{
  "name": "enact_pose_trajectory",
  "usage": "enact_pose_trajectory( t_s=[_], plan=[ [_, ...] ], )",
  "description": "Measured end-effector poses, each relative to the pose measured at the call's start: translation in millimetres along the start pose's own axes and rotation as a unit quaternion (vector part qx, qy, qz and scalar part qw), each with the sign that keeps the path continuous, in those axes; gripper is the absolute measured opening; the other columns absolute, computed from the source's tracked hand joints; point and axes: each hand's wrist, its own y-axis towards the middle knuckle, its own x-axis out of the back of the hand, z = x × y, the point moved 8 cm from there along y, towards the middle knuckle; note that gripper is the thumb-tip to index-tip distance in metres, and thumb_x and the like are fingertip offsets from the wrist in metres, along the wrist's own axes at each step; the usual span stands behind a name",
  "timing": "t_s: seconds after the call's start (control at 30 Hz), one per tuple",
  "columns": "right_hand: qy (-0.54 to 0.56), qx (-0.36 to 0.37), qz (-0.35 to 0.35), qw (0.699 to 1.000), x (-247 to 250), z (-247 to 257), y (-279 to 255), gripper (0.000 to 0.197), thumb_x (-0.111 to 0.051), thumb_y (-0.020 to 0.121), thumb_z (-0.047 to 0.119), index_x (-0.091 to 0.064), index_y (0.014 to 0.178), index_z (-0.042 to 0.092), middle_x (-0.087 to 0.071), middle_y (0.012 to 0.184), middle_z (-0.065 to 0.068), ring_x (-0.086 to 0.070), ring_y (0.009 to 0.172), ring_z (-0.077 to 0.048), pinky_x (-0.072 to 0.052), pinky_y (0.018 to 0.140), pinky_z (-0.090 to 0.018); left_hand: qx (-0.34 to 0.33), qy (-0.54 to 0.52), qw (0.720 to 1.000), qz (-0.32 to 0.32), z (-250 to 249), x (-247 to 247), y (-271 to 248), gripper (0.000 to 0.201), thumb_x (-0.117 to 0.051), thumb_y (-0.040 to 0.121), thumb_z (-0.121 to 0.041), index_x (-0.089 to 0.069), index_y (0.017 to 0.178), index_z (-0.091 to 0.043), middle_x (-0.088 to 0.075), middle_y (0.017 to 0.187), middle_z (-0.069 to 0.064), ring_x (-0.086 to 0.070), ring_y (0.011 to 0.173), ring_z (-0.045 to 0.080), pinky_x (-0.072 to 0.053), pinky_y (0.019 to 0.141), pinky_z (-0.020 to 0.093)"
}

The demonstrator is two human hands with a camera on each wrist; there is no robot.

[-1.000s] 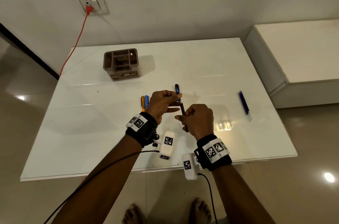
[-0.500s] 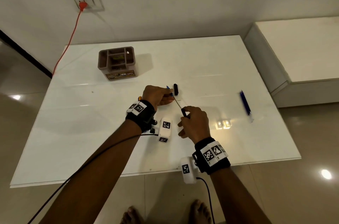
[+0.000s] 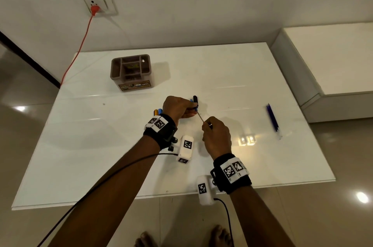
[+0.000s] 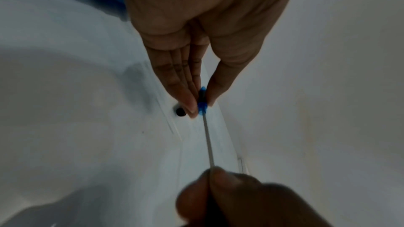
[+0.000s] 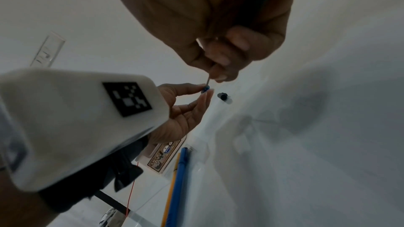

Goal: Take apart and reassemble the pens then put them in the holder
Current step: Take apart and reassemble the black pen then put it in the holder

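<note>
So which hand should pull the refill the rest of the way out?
Right. The right hand already pinches the thin refill at its free end, while the left hand pinches the blue tip piece, steadying it.

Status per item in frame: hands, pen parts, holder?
left hand: pinches blue pen tip
right hand: pinches thin refill, pen body in fist
black cap: off, on table
holder: upright, no pens
orange and blue pens: lying assembled
blue pens at right: lying
</note>
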Motion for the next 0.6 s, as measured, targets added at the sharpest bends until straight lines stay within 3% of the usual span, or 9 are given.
enact_pose_trajectory(
  t_s=[0.1, 0.23, 0.33, 0.43, 0.53, 0.6],
  plan=[
    [0.014, -0.014, 0.001, 1.000, 0, -5, 1, 0.020, -0.049, 0.096, 0.024, -0.059, 0.082, 0.012, -0.068, 0.076, -0.010, -0.067, 0.076, -0.033, -0.056, 0.073, -0.046, -0.016, 0.016, 0.998, -0.053, -6, 10, 13, 0.013, -0.081, 0.082, -0.001, -0.074, 0.086, 0.008, -0.076, 0.093, 0.031, -0.073, 0.064, 0.029, -0.066, 0.064, 0.031],
    [0.037, -0.038, -0.003, 0.999, 3, -11, 2, 0.021, -0.050, 0.093, 0.021, -0.061, 0.080, 0.010, -0.069, 0.066, -0.009, -0.069, 0.069, -0.030, -0.057, 0.073, -0.046, -0.036, 0.129, 0.987, -0.088, -12, 19, 27, 0.019, -0.087, 0.077, -0.011, -0.077, 0.076, 0.005, -0.078, 0.078, 0.022, -0.079, 0.076, 0.036, -0.066, 0.079, 0.044],
    [0.053, -0.052, -0.013, 0.997, 7, -16, 2, 0.019, -0.052, 0.093, 0.020, -0.063, 0.081, 0.009, -0.070, 0.062, -0.008, -0.068, 0.065, -0.026, -0.056, 0.071, -0.043, -0.030, 0.197, 0.975, -0.093, -8, 20, 37, 0.024, -0.088, 0.075, -0.019, -0.079, 0.076, 0.004, -0.078, 0.075, 0.017, -0.079, 0.076, 0.033, -0.065, 0.080, 0.043],
    [0.105, -0.052, -0.025, 0.993, 8, -16, 1, 0.018, -0.053, 0.090, 0.018, -0.064, 0.078, 0.012, -0.070, 0.055, -0.005, -0.068, 0.060, -0.027, -0.058, 0.062, -0.042, -0.029, 0.268, 0.958, -0.098, 0, 22, 47, 0.037, -0.091, 0.064, -0.039, -0.081, 0.075, -0.004, -0.078, 0.070, 0.008, -0.079, 0.075, 0.025, -0.065, 0.078, 0.039],
    [0.202, -0.073, -0.019, 0.977, 12, -15, -2, 0.017, -0.053, 0.093, 0.009, -0.065, 0.082, 0.004, -0.072, 0.063, -0.018, -0.059, 0.046, -0.016, -0.043, 0.044, -0.025, -0.054, 0.317, 0.939, -0.120, -8, 22, 31, 0.053, -0.090, 0.055, -0.055, -0.076, 0.080, -0.011, -0.076, 0.077, 0.006, -0.076, 0.078, 0.024, -0.063, 0.076, 0.037],
    [0.247, -0.089, -0.015, 0.965, 15, -14, -3, 0.017, -0.052, 0.095, 0.010, -0.065, 0.088, 0.003, -0.074, 0.069, -0.021, -0.056, 0.047, -0.016, -0.036, 0.040, -0.022, -0.099, 0.301, 0.940, -0.129, -17, 21, -4, 0.036, -0.092, 0.065, -0.043, -0.069, 0.076, -0.017, -0.075, 0.077, 0.003, -0.074, 0.074, 0.022, -0.061, 0.071, 0.036]
  ],
)
